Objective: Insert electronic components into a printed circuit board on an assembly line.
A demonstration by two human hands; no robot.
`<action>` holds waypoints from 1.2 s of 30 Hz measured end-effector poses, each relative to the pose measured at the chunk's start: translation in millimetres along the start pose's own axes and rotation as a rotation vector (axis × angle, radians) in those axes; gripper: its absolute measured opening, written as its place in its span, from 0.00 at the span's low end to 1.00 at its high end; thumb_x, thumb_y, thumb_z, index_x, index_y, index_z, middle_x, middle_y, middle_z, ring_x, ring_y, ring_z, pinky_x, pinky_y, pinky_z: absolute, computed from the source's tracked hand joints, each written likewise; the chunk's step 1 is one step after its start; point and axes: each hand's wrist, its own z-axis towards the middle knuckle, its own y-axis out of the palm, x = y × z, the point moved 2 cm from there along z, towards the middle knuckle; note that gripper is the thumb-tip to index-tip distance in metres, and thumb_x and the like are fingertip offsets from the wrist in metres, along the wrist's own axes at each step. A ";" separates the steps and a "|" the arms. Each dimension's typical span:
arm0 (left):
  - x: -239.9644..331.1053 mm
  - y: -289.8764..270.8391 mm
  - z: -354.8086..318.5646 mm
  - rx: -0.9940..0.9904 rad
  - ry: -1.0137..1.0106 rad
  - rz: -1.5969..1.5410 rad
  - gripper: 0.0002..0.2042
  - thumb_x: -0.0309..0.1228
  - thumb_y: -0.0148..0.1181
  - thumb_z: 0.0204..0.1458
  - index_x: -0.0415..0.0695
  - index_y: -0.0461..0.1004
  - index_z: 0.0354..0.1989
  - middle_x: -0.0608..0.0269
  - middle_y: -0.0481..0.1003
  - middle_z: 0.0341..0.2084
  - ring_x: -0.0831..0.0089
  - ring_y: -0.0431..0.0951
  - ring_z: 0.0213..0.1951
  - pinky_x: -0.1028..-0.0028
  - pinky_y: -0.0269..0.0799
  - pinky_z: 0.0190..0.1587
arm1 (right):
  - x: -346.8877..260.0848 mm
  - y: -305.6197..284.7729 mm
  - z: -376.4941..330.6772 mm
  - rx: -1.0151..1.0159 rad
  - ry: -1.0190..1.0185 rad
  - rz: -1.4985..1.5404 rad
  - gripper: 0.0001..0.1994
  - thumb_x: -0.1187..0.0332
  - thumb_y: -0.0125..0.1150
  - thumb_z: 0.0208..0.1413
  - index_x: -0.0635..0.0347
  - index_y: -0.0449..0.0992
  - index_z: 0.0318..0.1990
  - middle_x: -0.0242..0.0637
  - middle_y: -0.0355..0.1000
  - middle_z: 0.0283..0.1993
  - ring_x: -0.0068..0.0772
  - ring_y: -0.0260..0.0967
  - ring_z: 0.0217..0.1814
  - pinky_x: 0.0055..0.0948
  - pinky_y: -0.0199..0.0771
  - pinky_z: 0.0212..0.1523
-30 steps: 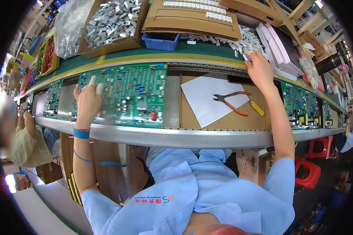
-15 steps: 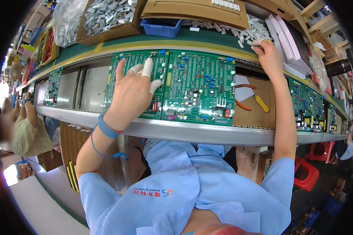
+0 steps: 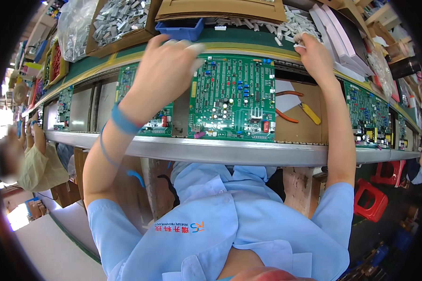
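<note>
A large green circuit board (image 3: 232, 98) lies on the line in front of me. My left hand (image 3: 166, 65), blurred and with white finger covers, hovers over that board's upper left corner and the smaller board (image 3: 157, 122) beside it; its fingers are apart and hold nothing. My right hand (image 3: 316, 56) reaches to the far edge, at a heap of small grey-white parts (image 3: 286, 23). Its fingertips pinch a small white part (image 3: 299, 45).
Red-handled pliers (image 3: 286, 115), a yellow-handled tool (image 3: 310, 113) and white paper (image 3: 286, 88) lie on brown card to the right. More boards (image 3: 365, 112) follow. A blue bin (image 3: 176, 28) and boxes of metal parts (image 3: 119, 18) stand behind. A co-worker (image 3: 30, 159) sits left; a red stool (image 3: 373, 199) is at the right.
The boards have slid right along the line, now covering most of the brown card. My left hand travelled right with them and lifted. My right hand stayed at the parts heap.
</note>
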 end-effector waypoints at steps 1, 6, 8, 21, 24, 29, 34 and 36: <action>8.0 3.2 20.6 0.065 0.098 -0.073 0.12 0.34 0.55 0.55 0.47 0.77 0.46 0.57 0.77 0.30 0.60 0.78 0.39 0.61 0.65 0.54 | 1.4 -0.5 -0.9 0.001 -0.002 -0.009 0.10 0.70 0.61 0.52 0.60 0.73 0.41 0.48 0.75 0.40 0.53 0.73 0.42 0.46 0.72 0.40; 53.9 53.0 114.2 0.131 0.157 -0.139 0.10 0.33 0.53 0.55 0.51 0.79 0.42 0.58 0.79 0.32 0.59 0.80 0.38 0.62 0.75 0.40 | 8.3 -2.7 0.2 -0.037 0.050 0.059 0.09 0.71 0.62 0.51 0.62 0.77 0.39 0.49 0.75 0.38 0.52 0.74 0.41 0.43 0.73 0.41; 69.5 67.1 141.4 0.075 0.105 -0.168 0.10 0.35 0.53 0.55 0.52 0.79 0.41 0.58 0.80 0.31 0.59 0.80 0.37 0.61 0.76 0.38 | 15.2 -2.4 1.4 -0.059 0.090 0.068 0.09 0.71 0.62 0.51 0.63 0.77 0.39 0.50 0.75 0.38 0.52 0.74 0.40 0.43 0.73 0.41; 81.5 81.9 168.3 -0.098 0.028 -0.281 0.11 0.33 0.59 0.48 0.40 0.79 0.37 0.47 0.79 0.35 0.53 0.81 0.40 0.60 0.77 0.42 | 23.1 0.5 -0.7 0.038 0.048 0.004 0.09 0.70 0.61 0.51 0.63 0.76 0.39 0.52 0.75 0.37 0.56 0.72 0.41 0.43 0.72 0.43; 66.9 73.2 158.8 -0.018 0.078 -0.305 0.11 0.28 0.57 0.45 0.36 0.78 0.35 0.44 0.79 0.34 0.52 0.81 0.39 0.60 0.78 0.42 | 21.1 -2.1 0.0 0.041 0.035 0.063 0.08 0.70 0.60 0.51 0.62 0.76 0.39 0.51 0.76 0.37 0.56 0.72 0.41 0.44 0.71 0.42; 24.7 -28.2 72.9 -0.063 0.106 -0.638 0.10 0.27 0.54 0.53 0.33 0.77 0.39 0.43 0.78 0.34 0.52 0.78 0.38 0.64 0.73 0.43 | -9.7 -23.6 -2.8 0.013 0.084 0.366 0.09 0.71 0.60 0.52 0.60 0.78 0.40 0.41 0.77 0.34 0.37 0.75 0.34 0.31 0.73 0.37; -11.8 -40.1 -13.4 0.024 -0.046 -0.732 0.08 0.28 0.59 0.52 0.39 0.77 0.39 0.53 0.79 0.29 0.65 0.79 0.31 0.70 0.74 0.35 | -82.9 -17.4 -1.0 -0.118 -0.128 0.603 0.09 0.71 0.63 0.51 0.58 0.79 0.40 0.37 0.77 0.34 0.27 0.76 0.36 0.24 0.74 0.39; -17.0 -29.6 -38.9 0.174 0.017 -0.644 0.09 0.29 0.61 0.51 0.41 0.77 0.39 0.57 0.79 0.28 0.71 0.78 0.27 0.72 0.74 0.32 | -109.4 -7.4 12.6 -0.138 -0.276 0.466 0.08 0.68 0.61 0.52 0.55 0.79 0.39 0.37 0.77 0.36 0.35 0.77 0.37 0.31 0.75 0.39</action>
